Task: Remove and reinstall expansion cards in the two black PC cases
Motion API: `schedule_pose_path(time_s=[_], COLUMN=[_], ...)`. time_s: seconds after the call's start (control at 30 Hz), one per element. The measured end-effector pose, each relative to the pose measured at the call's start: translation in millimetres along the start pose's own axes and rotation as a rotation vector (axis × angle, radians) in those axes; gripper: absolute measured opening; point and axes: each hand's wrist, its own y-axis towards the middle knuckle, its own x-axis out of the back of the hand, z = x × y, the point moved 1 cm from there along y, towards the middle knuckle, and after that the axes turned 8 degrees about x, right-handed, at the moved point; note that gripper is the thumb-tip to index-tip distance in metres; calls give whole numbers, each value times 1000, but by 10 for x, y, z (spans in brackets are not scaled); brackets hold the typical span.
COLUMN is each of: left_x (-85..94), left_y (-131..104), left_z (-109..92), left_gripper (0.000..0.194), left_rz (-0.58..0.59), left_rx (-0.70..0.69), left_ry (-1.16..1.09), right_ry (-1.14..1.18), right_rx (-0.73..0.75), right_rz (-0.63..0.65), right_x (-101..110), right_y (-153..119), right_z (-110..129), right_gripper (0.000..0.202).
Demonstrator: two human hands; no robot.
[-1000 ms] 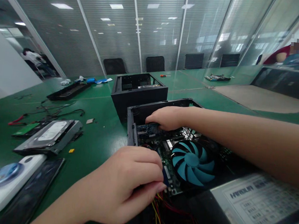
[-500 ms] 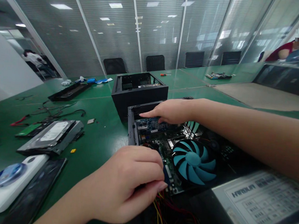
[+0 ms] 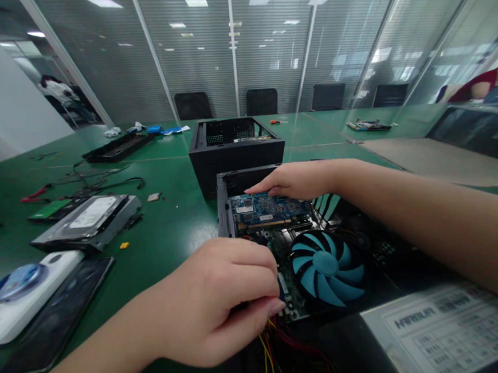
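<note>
An open black computer case (image 3: 226, 216) holds a blue circuit card (image 3: 268, 210), a teal fan (image 3: 326, 263) and a silver labelled power supply (image 3: 436, 333). My right hand (image 3: 295, 180) lies over the card's upper edge, index finger stretched left and thumb below it; its other fingers are mostly hidden. Over the case's near left part, my left hand (image 3: 235, 300) is closed with thumb and fingers pressed together near the motherboard's edge. What it pinches is hidden. Yellow and red wires (image 3: 268, 354) hang below that hand.
A second black case (image 3: 236, 157) stands behind. To the left lie a hard drive (image 3: 93, 220), cables, a white box (image 3: 19, 306) and a black panel (image 3: 62, 315). A screwdriver (image 3: 277, 122) and a board (image 3: 370, 126) lie farther back. A person sits far right.
More of the blue card shows, its face and lower edge now visible beneath my right hand. The left hand keeps its closed pose. The whole view has shifted slightly.
</note>
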Motion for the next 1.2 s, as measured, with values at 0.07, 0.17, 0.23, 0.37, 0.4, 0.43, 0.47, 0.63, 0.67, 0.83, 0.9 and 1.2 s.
schedule_pose_path(time_s=[0.07,0.17,0.23,0.37,0.4,0.43,0.47,0.63,0.67,0.83,0.9,1.2], left_x=[-3,-2,0,5,6,7,8,15,16,13,9,15], left_y=[-5,-9,-7,4,6,7,7,10,11,10,5,16], left_z=[-1,-6,-9,-11,-12,-14,-15,-22,-23,-17,-15,-20], left_gripper=[27,28,28,28,27,27,27,25,26,26,25,25], left_rz=[-3,-11,-9,-4,-5,-7,-9,-11,-8,-3,-5,7], left_rx=[2,-8,-10,-6,-7,-9,-10,-14,-14,-4,-5,-1], left_ry=[2,-2,-2,4,3,3,3,-1,-1,1,-2,1], right_ry=[-6,-8,-3,-8,-13,-16,-18,-29,-32,-53,-77,-400], right_rx=[12,16,6,-28,-30,-28,-22,-25,-31,-25,-32,-242], right_rz=[-14,-27,-27,0,5,7,5,-2,3,12,16,-10], right_x=[-2,1,2,-5,-8,-10,-11,-1,2,7,5,32], right_y=[3,5,6,10,11,12,13,6,4,4,6,-22], right_z=[15,41,50,45,44,45,47,68,70,77,83,41], right_gripper=[54,54,55,56,57,57,57,60,61,62,61,57])
